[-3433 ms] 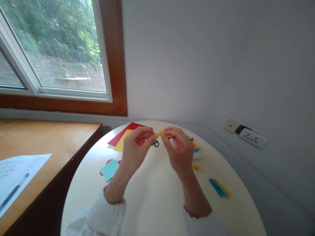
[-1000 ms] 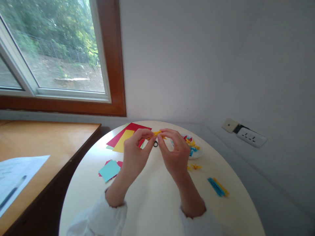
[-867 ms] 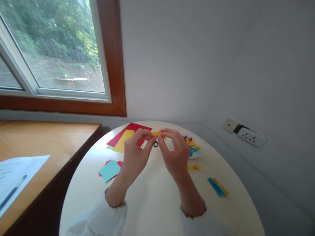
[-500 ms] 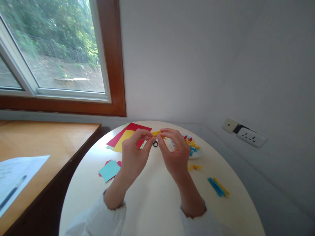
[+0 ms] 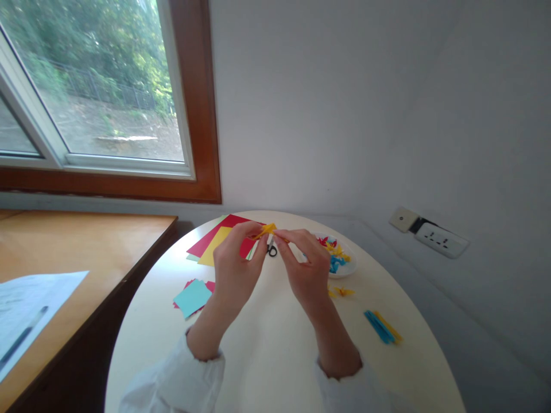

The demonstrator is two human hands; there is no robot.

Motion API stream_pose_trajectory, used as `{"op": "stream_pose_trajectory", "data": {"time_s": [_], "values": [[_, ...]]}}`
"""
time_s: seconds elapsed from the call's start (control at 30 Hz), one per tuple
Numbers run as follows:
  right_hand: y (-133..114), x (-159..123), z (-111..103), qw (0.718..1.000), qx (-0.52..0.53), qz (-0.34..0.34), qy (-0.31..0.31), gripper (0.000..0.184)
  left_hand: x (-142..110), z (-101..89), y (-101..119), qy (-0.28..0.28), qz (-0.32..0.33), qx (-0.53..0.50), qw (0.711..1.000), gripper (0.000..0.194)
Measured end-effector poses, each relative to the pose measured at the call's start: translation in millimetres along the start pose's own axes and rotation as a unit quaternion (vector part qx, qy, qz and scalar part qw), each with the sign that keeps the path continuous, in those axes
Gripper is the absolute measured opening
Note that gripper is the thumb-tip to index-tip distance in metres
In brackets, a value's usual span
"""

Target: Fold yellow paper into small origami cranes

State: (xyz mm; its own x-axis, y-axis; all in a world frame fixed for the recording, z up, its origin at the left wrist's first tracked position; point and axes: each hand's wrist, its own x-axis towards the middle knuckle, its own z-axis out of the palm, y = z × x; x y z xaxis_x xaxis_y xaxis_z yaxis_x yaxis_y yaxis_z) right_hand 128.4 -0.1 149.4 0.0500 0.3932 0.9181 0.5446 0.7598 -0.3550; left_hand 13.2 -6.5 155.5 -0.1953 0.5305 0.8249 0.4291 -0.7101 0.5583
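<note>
Above the round white table, my left hand and my right hand both pinch a small folded yellow paper piece between thumb and fingertips. The two hands meet at the paper, fingers closed on it. Behind them lie black scissors, partly hidden by my fingers. White sleeves cover both my wrists.
Red and yellow paper sheets lie at the table's far left. A small stack of blue and red squares is at the left. A white dish of coloured folded pieces, a loose yellow piece, blue and yellow strips. Wooden desk with a printed sheet on the left.
The yellow paper piece has turned and shifted slightly left between my fingertips. My right hand's fingers moved closer to my left. Nothing on the table has moved.
</note>
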Motion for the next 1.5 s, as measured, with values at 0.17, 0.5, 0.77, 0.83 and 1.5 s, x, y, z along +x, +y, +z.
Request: {"op": "stream_pose_trajectory", "data": {"time_s": [0.17,0.5,0.77,0.83,1.5], "values": [[2.2,0.2,-0.6,1.0,0.012,-0.008,-0.006,0.011,3.3,-2.9,-0.6,-0.011,0.033,0.035,0.999,0.011],[4.2,1.1,-2.7,0.997,0.057,-0.033,-0.05,0.015,16.6,-23.7,-12.3,-0.174,0.118,0.005,0.978,0.024],[3.9,-0.7,-0.4,0.99,0.119,0.031,-0.064,0.013,17.5,-24.7,-12.7,-0.162,0.151,0.003,0.975,0.017],[4.6,-2.1,0.6,0.986,0.139,0.062,-0.065,0.011,17.3,-24.6,-12.0,-0.153,0.163,0.006,0.975,0.017],[3.1,-4.2,0.9,0.966,0.224,0.114,-0.059,0.011,13.3,-21.6,-17.1,-0.191,0.063,-0.13,0.971,0.007]]}}
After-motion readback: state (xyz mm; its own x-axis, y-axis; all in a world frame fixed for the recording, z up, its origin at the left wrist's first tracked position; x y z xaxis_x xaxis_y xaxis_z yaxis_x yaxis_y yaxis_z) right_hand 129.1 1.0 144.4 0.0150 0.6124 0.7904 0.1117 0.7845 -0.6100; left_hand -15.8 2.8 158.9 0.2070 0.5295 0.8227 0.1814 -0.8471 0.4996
